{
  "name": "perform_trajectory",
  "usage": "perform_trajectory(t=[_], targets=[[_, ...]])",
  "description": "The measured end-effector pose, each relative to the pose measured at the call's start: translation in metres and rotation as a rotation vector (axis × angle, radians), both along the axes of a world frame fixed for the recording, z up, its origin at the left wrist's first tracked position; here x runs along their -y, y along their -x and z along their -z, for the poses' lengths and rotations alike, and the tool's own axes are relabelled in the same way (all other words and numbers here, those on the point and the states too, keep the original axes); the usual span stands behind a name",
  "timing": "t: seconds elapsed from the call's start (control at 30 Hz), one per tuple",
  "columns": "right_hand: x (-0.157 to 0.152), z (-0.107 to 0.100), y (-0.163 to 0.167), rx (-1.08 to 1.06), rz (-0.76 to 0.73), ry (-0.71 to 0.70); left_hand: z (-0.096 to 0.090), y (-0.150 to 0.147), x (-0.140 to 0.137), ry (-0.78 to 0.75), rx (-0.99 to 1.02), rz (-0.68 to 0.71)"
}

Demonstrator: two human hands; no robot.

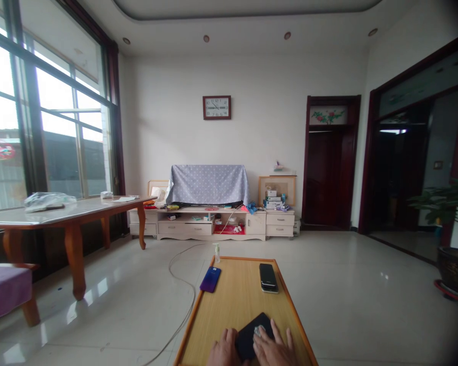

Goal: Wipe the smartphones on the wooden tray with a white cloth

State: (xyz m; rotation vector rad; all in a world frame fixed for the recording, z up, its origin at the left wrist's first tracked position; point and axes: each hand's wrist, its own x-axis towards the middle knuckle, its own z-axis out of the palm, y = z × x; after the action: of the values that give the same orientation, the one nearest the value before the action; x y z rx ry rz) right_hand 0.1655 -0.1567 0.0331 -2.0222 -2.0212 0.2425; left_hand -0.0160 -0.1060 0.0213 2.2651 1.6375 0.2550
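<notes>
A black phone [248,341] lies at a slant near the front of the narrow wooden table [236,284]. My left hand [223,349] is at its left edge, fingers curled and holding it. On the phone's surface, my right hand [275,349] presses a small crumpled white tissue [258,331] under its fingertips; its other fingers are spread. Farther up the table, a blue-purple phone [210,279] lies near the left rim. Dark phones in a small stack [267,277] lie near the right rim.
A clear pump bottle [217,253] stands at the table's far end. A cable [189,300] runs along the floor on the left. Beyond are a larger table [87,206], a low white cabinet [183,230] with a cloth-covered object, and a potted plant [456,264] at right.
</notes>
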Motion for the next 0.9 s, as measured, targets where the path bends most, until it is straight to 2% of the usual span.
perform_trajectory(t=[0.07,0.13,0.27,0.37,0.5,0.6,0.77,0.9], targets=[[-0.001,-0.007,-0.003,0.031,0.080,-0.007,0.000,-0.001,0.000,0.007,-0.007,-0.008],[-0.003,-0.005,0.003,0.038,0.095,0.002,0.000,-0.002,0.000,0.002,-0.010,-0.015],[-0.004,0.010,0.021,-0.009,-0.057,0.032,-0.002,-0.001,0.003,-0.015,0.001,-0.007],[0.000,0.008,0.018,-0.034,-0.095,0.046,-0.005,0.001,0.005,-0.011,0.013,0.009],[-0.001,-0.008,-0.001,0.003,0.085,0.024,-0.010,0.002,0.006,0.013,0.001,0.014],[-0.006,-0.008,0.002,0.023,0.168,0.025,-0.013,0.000,0.006,0.019,-0.007,0.009],[-0.005,0.013,0.029,-0.025,-0.050,0.080,-0.013,-0.001,0.007,-0.002,-0.009,0.001],[0.001,0.008,0.018,-0.037,-0.060,0.091,-0.010,0.000,0.006,0.007,-0.015,0.002]])
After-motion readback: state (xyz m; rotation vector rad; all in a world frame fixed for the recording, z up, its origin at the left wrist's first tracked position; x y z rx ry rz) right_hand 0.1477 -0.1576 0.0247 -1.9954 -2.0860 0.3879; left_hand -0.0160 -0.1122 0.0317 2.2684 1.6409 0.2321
